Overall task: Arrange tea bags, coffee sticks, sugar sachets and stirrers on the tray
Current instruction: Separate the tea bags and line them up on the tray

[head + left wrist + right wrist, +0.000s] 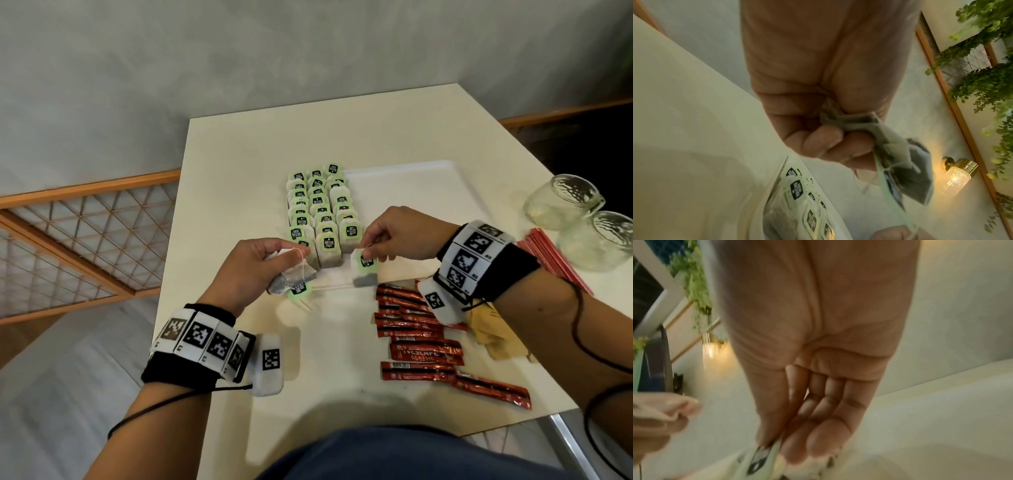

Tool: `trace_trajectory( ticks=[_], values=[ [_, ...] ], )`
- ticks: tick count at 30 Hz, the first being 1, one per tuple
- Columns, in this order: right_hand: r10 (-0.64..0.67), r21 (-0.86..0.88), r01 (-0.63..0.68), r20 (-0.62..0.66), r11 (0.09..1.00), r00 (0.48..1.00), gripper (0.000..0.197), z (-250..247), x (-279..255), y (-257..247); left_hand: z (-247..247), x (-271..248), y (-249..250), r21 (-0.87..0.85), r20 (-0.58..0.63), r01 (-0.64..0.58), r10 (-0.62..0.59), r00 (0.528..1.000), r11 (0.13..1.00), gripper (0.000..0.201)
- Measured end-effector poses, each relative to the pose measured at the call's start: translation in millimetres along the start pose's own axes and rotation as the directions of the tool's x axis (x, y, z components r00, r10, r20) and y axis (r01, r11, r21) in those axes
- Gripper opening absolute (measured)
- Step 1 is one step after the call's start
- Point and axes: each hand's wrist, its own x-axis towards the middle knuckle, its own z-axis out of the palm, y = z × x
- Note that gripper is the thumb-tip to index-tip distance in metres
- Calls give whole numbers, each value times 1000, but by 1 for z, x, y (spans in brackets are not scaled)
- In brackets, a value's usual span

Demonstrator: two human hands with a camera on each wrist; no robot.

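Observation:
A white tray lies mid-table, and three rows of tea bags with green tags fill its left part. My left hand grips a small bunch of tea bags just in front of those rows; the left wrist view shows the same bunch clamped in curled fingers. My right hand pinches the green tag of one tea bag, which hangs over the tray's near edge. Its tag is squeezed between thumb and fingers in the right wrist view. A thin string runs between the two hands.
Red coffee sticks lie scattered near the front right of the table. Brown sachets sit under my right wrist. Red stirrers and two glass jars stand at the right edge. The tray's right part is bare.

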Motion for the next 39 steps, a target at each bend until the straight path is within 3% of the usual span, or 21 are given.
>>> trace_trajectory(
  ticks=[5,12,15,19,21,23,25,31,34,39],
  values=[
    [21,14,-19,-159,1000,987,12,6,19,12,-2,0,-4,10,-35,21,-21,999,1000,12],
    [23,4,-23,-192,1000,981,10,4,37,6,-2,1,-9,47,-70,23,-20,997,999,11],
    [58,-41,-67,-199,997,978,18,4,42,4,0,4,-9,56,-102,5,1,995,998,14],
    [25,42,-9,-389,999,921,19,5,31,-10,5,8,-9,29,-132,-22,26,991,999,14],
    [30,216,41,-319,976,947,21,11,21,-26,9,10,-8,2,-118,-29,29,993,1000,14],
    [30,389,10,-99,921,995,26,20,11,-43,14,12,-6,-15,-107,-47,45,993,999,14],
    [10,488,-27,37,872,999,26,28,6,-51,18,14,-5,-18,-104,-74,71,992,997,14],
    [34,660,-8,-27,751,999,7,38,3,-49,20,12,-2,12,-89,-79,80,993,997,20],
    [78,694,-32,-35,719,996,10,34,0,-45,13,9,-3,12,-61,-71,71,996,997,22],
    [107,707,6,-116,708,987,11,28,-6,-39,4,1,-5,38,-73,-53,56,996,998,9]
  ],
)
